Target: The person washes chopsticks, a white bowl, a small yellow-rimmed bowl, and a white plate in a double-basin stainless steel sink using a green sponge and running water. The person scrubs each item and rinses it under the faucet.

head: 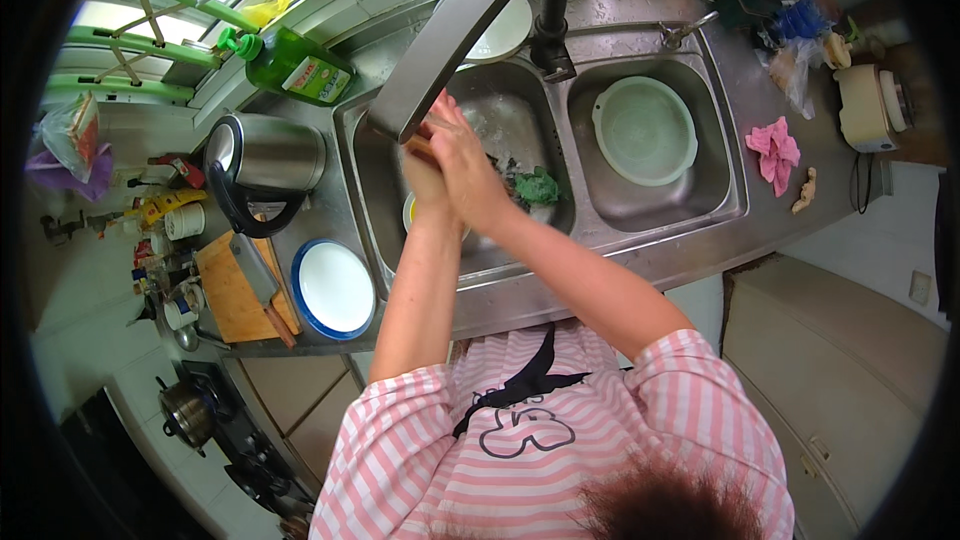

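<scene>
Over the left basin of a stainless steel double sink [551,281], my right hand [466,163] lies across my left hand [429,184], palm to palm. The flat dark faucet spout [461,37] passes above them and hides some fingertips. Whether anything lies between the palms cannot be seen. Right of my wrists, a green scrubbing pad [536,186] sits in the basin beside dark scraps. A bowl [408,214] with something yellow in it shows partly behind my left forearm.
A pale green plastic colander [646,131] rests in the right basin. Left of the sink are a steel electric kettle [277,151], a blue-rimmed white plate [334,289] and a cleaver [253,268] on a wooden cutting board [221,296]. A pink cloth [774,154] and ginger root [805,190] lie at right.
</scene>
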A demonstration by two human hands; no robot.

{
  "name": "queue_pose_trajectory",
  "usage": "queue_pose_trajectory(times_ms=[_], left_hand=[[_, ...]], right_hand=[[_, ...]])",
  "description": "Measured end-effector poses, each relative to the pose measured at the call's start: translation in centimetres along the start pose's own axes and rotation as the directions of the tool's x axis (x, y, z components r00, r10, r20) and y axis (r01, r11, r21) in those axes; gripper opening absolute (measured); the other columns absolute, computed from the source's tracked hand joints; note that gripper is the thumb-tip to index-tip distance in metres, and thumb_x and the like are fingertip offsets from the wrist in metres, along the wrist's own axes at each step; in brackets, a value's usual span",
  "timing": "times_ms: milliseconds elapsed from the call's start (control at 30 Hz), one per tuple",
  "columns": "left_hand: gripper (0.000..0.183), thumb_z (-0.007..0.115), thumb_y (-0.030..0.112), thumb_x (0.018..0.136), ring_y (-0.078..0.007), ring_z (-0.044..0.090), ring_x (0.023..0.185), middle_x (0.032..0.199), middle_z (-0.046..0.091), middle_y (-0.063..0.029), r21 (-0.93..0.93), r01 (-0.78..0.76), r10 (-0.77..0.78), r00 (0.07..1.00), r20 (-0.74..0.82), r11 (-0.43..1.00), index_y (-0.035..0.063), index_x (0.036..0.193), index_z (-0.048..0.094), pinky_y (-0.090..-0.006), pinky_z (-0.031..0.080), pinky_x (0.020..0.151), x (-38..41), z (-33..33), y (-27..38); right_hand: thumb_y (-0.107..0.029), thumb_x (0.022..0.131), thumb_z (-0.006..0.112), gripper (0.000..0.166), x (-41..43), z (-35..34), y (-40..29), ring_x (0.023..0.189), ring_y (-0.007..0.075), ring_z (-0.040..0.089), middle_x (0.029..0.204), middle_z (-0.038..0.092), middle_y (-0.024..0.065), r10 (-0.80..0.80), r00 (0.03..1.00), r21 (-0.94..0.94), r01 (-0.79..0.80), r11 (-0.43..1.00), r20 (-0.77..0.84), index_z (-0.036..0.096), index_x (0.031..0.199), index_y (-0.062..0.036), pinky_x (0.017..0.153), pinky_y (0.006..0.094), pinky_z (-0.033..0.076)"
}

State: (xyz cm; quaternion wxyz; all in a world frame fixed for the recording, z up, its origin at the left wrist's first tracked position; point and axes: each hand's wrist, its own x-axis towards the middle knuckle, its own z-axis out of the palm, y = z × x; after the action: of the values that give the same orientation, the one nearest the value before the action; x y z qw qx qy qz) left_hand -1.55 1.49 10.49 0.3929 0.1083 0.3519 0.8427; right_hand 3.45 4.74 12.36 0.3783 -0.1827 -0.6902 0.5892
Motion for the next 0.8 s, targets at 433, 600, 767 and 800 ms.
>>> queue_pose_trajectory(times_ms=[433, 600, 767, 800], left_hand=[[0.066, 0.037, 0.048, 0.096, -0.0220, 0.030, 0.136, 0.148, 0.030, -0.0081, -0.128, 0.191, -0.183, 0.981, 0.068, 0.973, 0.0044, 0.145, 0.023, -0.0356, 0.021, 0.111, -3.5, 4.6, 1.5], [0.044, 0.042, 0.030, 0.099, -0.0203, 0.036, 0.131, 0.142, 0.039, -0.0055, -0.096, 0.152, -0.165, 0.977, -0.137, 0.984, 0.0068, 0.137, 0.038, -0.0350, 0.029, 0.108, -2.0, 3.1, 1.9], [0.034, 0.038, 0.022, 0.100, -0.0276, 0.040, 0.128, 0.138, 0.042, -0.0143, -0.142, -0.019, -0.028, 0.947, -0.321, 0.990, 0.0004, 0.124, 0.049, -0.0434, 0.030, 0.110, -0.3, 0.3, 4.1], [0.034, 0.038, 0.021, 0.099, -0.0277, 0.042, 0.126, 0.135, 0.045, -0.0161, -0.106, -0.026, -0.007, 0.955, -0.296, 0.994, -0.0010, 0.123, 0.049, -0.0431, 0.031, 0.110, 0.1, 0.9, 5.0]], right_hand=[[-0.031, 0.096, 0.035, 0.055, 4.2, -1.5, 4.9, 0.135, 0.0361, 0.028, 0.144, 0.033, 0.0203, 0.373, 0.926, 0.058, -0.371, 0.927, -0.047, 0.030, 0.141, 0.0011, 0.112, 0.0382, 0.019], [-0.022, 0.090, 0.049, 0.060, -0.1, 0.3, 2.4, 0.131, 0.0355, 0.037, 0.141, 0.038, 0.0211, 0.068, 0.997, -0.415, -0.074, 0.907, -0.031, 0.027, 0.140, 0.0027, 0.105, 0.0389, 0.032], [-0.007, 0.089, 0.052, 0.042, -0.1, -3.8, 1.1, 0.118, 0.0219, 0.053, 0.123, 0.058, 0.0171, 0.214, 0.977, -0.103, -0.214, 0.971, -0.014, 0.046, 0.130, 0.0009, 0.097, 0.0303, 0.041], [-0.011, 0.092, 0.049, 0.036, -0.6, -5.7, 3.2, 0.112, 0.0208, 0.056, 0.117, 0.061, 0.0140, 0.244, 0.968, -0.224, -0.252, 0.942, -0.064, 0.051, 0.125, 0.0018, 0.096, 0.0312, 0.042]])
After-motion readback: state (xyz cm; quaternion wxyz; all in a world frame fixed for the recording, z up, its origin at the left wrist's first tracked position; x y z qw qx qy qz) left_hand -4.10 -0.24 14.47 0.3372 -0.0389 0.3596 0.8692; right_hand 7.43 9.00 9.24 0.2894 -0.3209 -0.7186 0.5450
